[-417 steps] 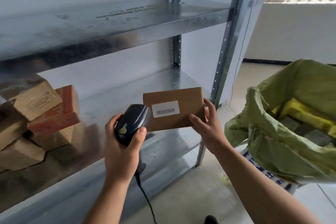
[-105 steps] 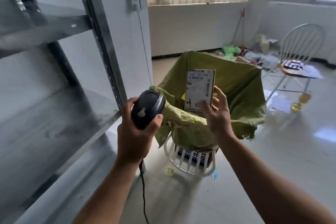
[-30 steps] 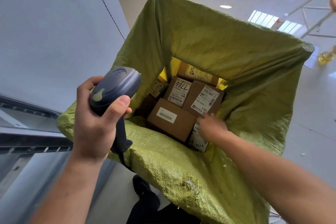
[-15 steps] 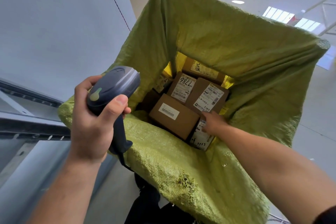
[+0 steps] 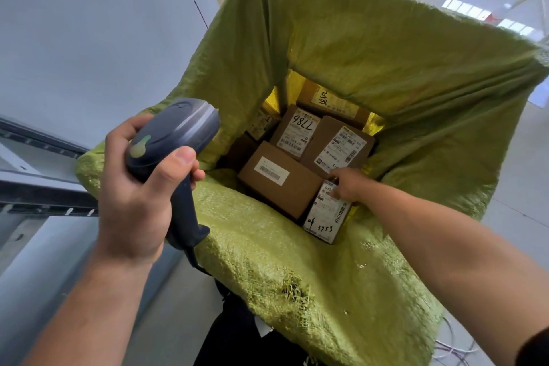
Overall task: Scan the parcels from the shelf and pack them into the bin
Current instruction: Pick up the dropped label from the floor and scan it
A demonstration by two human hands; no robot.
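I'm seeing the left hand [image 5: 139, 196] wrapping tightly round the dark scanner [image 5: 175, 131], while the right hand [image 5: 349, 184] is pinching the top edge of a parcel [image 5: 325, 217]. A white barcode label handwritten 3753 is covering its face, and it is standing wedged beside brown boxes [image 5: 279, 184] inside the green-lined bin [image 5: 297, 246].

**Plastic, weave and cardboard**

The scanner [image 5: 172, 140] in my left hand [image 5: 133, 196] is smooth dark plastic with a soft sheen. The sack [image 5: 267, 246] lining the bin is coarse woven green plastic, rough and fraying at one spot on the rim. Inside it, the parcels [image 5: 279, 184] are matt brown cardboard carrying smooth white paper labels [image 5: 326, 211]. Yellow film [image 5: 375, 123] behind them shines. The shelf rail [image 5: 44, 196] is dull grey metal.
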